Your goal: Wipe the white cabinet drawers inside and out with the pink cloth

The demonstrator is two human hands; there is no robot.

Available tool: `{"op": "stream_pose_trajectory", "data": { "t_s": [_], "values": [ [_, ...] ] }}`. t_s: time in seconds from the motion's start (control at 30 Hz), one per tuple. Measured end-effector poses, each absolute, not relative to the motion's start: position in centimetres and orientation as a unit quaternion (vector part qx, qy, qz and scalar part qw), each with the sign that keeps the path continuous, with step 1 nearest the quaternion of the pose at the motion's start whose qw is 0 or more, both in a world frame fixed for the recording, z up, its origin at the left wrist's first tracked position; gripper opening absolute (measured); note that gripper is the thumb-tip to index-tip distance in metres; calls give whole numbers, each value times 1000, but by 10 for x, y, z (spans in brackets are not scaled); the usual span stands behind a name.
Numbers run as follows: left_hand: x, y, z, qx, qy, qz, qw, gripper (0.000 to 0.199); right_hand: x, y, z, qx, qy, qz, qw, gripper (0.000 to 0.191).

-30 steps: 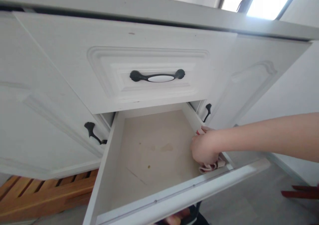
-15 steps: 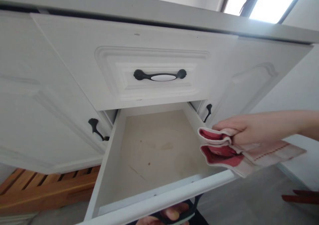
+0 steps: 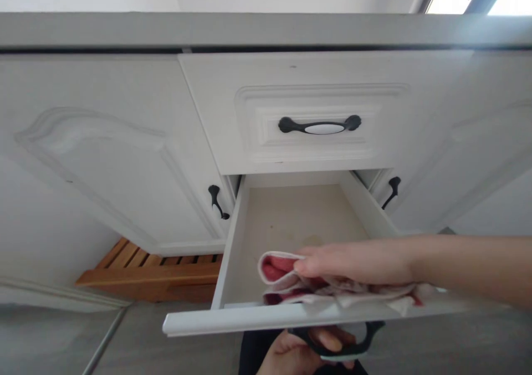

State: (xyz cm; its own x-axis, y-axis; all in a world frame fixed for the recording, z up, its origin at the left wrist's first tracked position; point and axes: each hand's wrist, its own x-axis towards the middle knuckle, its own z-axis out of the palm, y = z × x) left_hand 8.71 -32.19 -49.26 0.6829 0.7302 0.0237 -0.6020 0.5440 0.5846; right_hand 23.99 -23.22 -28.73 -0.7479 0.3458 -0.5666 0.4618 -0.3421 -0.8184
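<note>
From where I stood, the left hand (image 3: 291, 357) had its fingers curled closed around the drawer handle (image 3: 341, 356), presumably to steady the pulled-out drawer (image 3: 236, 258). The right hand (image 3: 349, 262) lay nearly flat, fingers closed over a cloth (image 3: 357, 298) along the drawer's front edge (image 3: 203, 320), perhaps to spread its pressure there. The cloth looked thick and rumpled, pale outside, red within its folds.
</note>
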Motion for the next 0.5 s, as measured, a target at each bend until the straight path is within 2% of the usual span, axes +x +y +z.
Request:
{"op": "stream_pose_trajectory", "data": {
  "t_s": [0.17, 0.3, 0.43, 0.5],
  "values": [
    [87, -320, -511, 292, 48, 381, 876, 24, 165, -216, -291, 341, 611, -715, 6, 57],
    [89, -321, -527, 303, 39, 406, 861, 21, 134, -205, -293, 246, 700, -669, -28, 41],
    [86, -322, -520, 309, 136, 378, 862, 20, 148, -203, -293, 158, 768, -620, -27, 69],
    [84, -320, -510, 297, 183, 351, 869, 27, 170, -208, -288, 182, 780, -598, -19, 72]
  ]
}}
